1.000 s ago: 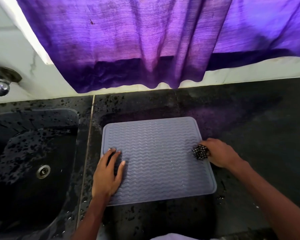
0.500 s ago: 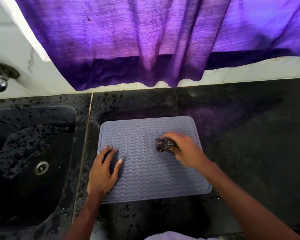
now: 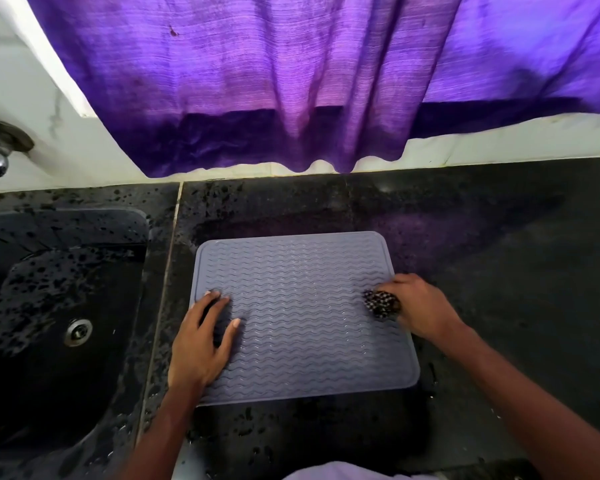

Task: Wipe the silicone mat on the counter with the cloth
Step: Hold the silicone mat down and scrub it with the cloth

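The right hand (image 3: 421, 306), fingers bunched around the cloth (image 3: 381, 303), has swept back from mid-mat (image 3: 302, 317) to its right edge; the left hand (image 3: 201, 341), fingers spread, pins it flat.

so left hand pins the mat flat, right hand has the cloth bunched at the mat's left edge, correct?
Not quite. The head view shows the cloth bunched in the right hand at the right edge of the mat. The left hand does pin the mat flat.
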A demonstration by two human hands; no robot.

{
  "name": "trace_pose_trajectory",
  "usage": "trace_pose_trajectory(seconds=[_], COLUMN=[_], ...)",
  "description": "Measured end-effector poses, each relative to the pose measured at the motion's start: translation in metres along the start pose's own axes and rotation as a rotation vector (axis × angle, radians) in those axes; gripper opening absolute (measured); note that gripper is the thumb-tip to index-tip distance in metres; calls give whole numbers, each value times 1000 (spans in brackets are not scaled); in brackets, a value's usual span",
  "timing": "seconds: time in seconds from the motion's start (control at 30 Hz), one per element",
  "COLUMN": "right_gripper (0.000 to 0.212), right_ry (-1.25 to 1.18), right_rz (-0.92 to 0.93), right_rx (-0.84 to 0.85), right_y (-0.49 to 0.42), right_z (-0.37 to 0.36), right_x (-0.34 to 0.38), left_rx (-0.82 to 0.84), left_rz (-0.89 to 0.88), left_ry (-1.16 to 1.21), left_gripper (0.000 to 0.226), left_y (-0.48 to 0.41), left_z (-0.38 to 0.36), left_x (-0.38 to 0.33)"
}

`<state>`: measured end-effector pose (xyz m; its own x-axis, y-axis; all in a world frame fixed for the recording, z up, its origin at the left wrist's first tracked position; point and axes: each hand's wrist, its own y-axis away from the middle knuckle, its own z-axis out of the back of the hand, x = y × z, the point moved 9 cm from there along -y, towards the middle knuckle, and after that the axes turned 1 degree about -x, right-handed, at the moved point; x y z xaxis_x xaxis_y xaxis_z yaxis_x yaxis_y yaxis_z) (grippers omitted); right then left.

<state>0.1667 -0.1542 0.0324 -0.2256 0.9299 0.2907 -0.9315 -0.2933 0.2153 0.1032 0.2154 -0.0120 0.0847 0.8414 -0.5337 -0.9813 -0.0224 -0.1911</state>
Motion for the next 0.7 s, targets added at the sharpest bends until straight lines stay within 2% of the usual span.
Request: trace_pose_trajectory(seconds=[0.17,0.23,0.3,0.37,0.53,0.63,0.7], right_gripper=[37,41,45,46,54,61,64], right_ry=[169,174,74,17,-44,34,112], right_rz=[-131,-169,-185,-133,19,121,122], right_rx=[76,28,-40,-84,-63,-12,26], right_y=[16,22,25,23,7,2,2], right_z=[18,30,43,49,25,2,-7], right_x=[-46,-64,-69,-52,10,41,43], left_rx=[-9,-7,-5,-2,0,-4,-3], left_rz=[10,12,20,22,17,8,0], left_ry=[-4,-7,-12,-16,-25,-22,-25], left_gripper=[56,57,57,57,57,57,57], left_y=[0,-1,-1,0,0,0,-1], left_z=[2,2,2,1,1,2,2], left_x=[-1,-2,-2,-2,-2,-4,-5])
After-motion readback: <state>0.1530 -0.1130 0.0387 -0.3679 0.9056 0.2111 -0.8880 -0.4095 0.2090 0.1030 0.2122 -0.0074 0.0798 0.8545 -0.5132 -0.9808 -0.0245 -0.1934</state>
